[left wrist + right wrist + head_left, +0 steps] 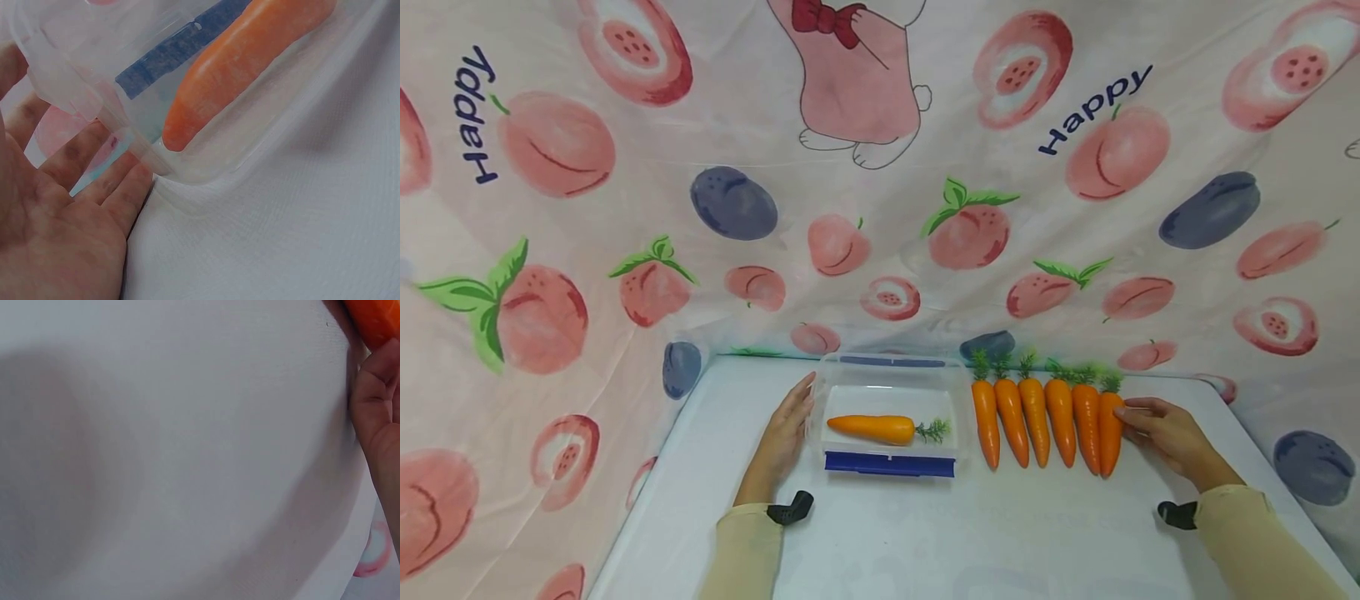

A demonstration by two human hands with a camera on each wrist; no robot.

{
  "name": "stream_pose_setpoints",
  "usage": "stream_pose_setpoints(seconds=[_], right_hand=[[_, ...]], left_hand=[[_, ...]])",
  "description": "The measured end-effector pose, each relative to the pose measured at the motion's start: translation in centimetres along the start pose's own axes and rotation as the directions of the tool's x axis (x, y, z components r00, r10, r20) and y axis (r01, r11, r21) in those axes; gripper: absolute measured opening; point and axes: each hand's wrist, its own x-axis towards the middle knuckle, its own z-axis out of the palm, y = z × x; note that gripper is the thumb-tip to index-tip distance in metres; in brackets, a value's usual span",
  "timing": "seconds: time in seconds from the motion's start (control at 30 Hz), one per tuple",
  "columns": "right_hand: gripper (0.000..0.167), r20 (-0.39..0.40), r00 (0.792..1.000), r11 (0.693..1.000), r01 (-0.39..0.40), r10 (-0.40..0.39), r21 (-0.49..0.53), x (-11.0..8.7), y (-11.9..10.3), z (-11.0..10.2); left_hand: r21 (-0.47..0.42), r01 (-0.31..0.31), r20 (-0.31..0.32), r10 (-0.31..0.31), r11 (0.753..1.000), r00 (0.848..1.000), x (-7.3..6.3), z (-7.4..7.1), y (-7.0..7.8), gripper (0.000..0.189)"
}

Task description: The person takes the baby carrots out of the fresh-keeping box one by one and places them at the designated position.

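Observation:
A clear plastic box [889, 399] with blue clip flaps stands on the table, one orange toy carrot [872, 428] lying inside it, green tuft to the right. My left hand [786, 425] rests its fairly straight fingers against the box's left wall; the left wrist view shows the fingers [122, 187] along that wall. Right of the box, several more toy carrots lie side by side in a row, tufts away from me. My right hand [1172, 435] pinches the rightmost carrot [1109, 437] by its upper right side. Only part of that carrot [378, 319] appears in the right wrist view.
The white table [1022, 533] ends at a fruit-printed cloth [880, 208] hanging behind it. The row's leftmost carrot [986, 425] lies close to the box's right wall. A blue flap [890, 465] sticks out at the box's front.

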Motion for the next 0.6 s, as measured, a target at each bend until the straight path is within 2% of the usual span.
stream_pose_setpoints(seconds=[0.23, 0.37, 0.6], right_hand=[[0.091, -0.019, 0.997, 0.997, 0.069, -0.069, -0.021, -0.3, -0.6, 0.1], [0.089, 0.005, 0.993, 0.992, 0.12, -0.12, -0.038, -0.3, -1.3, 0.3], [0.085, 0.04, 0.988, 0.987, 0.154, -0.152, -0.04, -0.7, -3.3, 1.4]], left_hand=[[-0.004, 0.008, 0.0, -0.008, 1.0, 1.0, -0.1, 0.0, 0.1, 0.054], [0.011, 0.014, -0.008, -0.014, 1.0, 1.0, -0.1, 0.0, 0.1, 0.054], [-0.01, 0.019, -0.01, -0.019, 1.0, 1.0, 0.0, -0.1, -0.2, 0.054]])
